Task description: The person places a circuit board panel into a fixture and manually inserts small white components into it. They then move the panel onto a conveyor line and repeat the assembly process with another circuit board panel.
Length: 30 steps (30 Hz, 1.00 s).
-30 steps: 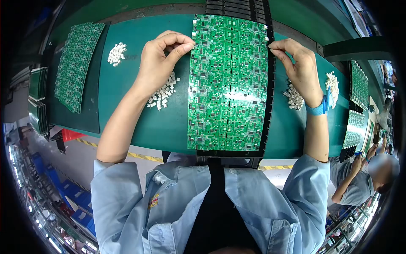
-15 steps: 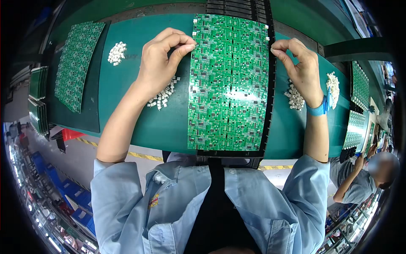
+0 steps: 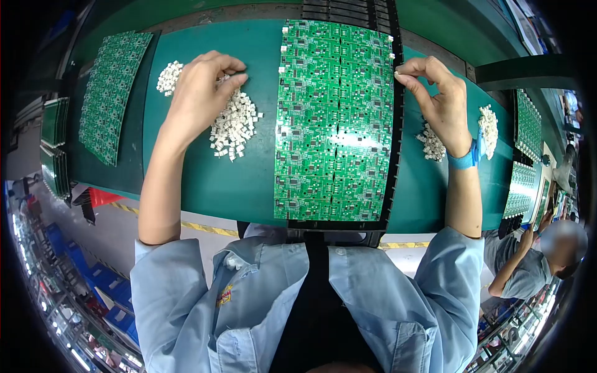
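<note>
A green circuit board panel (image 3: pixel 336 124) lies in front of me, with three small white connectors (image 3: pixel 283 48) along its upper left edge and two more connectors (image 3: pixel 392 56) at its upper right edge. My left hand (image 3: pixel 202 87) hovers over a pile of loose white connectors (image 3: pixel 235 127), thumb and index finger slightly apart with nothing visible between them. At the panel's right edge, my right hand (image 3: pixel 438 93) pinches what looks like a small white connector (image 3: pixel 397 74), mostly covered by the fingertips. A blue band is round that wrist.
More white connectors are heaped at the far left (image 3: pixel 169 78), beside my right wrist (image 3: pixel 432 143) and at the right (image 3: pixel 489 132). Another board panel (image 3: pixel 115 96) lies left on a dark mat. A black rail (image 3: pixel 398 124) borders the central panel. A co-worker (image 3: pixel 522 261) is at right.
My left hand has let go of a connector at the panel's left edge and moved left over the pile. My right hand has shifted slightly left to the panel's edge.
</note>
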### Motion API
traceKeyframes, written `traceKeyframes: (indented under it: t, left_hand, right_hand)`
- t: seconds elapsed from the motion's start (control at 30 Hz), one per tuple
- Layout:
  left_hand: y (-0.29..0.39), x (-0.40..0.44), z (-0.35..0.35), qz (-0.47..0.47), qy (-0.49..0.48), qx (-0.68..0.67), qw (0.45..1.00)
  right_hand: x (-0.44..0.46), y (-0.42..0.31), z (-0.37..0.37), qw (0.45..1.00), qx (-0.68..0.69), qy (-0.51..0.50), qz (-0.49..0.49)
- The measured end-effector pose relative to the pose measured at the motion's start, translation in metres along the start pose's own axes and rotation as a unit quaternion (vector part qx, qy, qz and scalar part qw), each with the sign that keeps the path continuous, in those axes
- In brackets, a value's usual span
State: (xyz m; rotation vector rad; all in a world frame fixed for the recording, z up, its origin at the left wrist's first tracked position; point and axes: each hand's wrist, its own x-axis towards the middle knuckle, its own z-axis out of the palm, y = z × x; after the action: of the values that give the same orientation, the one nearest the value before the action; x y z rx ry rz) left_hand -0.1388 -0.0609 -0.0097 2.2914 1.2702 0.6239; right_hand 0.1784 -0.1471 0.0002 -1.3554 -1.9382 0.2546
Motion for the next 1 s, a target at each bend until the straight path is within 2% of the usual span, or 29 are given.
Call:
traceKeyframes:
  t: [0.2,0.4,0.53,0.7,0.9,1.0]
  left_hand:
    - [0.000,-0.002,0.002,0.041,-0.044,0.081,0.995]
    - [-0.008,0.000,0.006,0.128,-0.018,0.116,0.985]
    - [0.003,-0.002,0.000,0.033,-0.032,0.032,0.998]
    - [0.009,-0.002,0.000,-0.029,-0.015,-0.065,0.997]
    - [0.004,-0.002,0.001,-0.020,-0.026,-0.064,0.997]
    - [0.007,-0.002,0.001,-0.061,-0.041,-0.159,0.985]
  right_hand:
    - [-0.004,0.004,0.000,1.000,0.011,-0.001,-0.009]
    - [-0.005,0.005,0.001,1.000,0.000,-0.005,-0.018]
    - [-0.004,0.002,0.000,1.000,-0.009,0.002,0.006]
    - [-0.002,0.002,0.002,1.000,-0.017,-0.007,-0.004]
    - [0.000,-0.003,-0.004,0.996,-0.069,-0.062,0.003]
    - [0.003,-0.001,-0.005,0.995,-0.066,-0.070,-0.034]
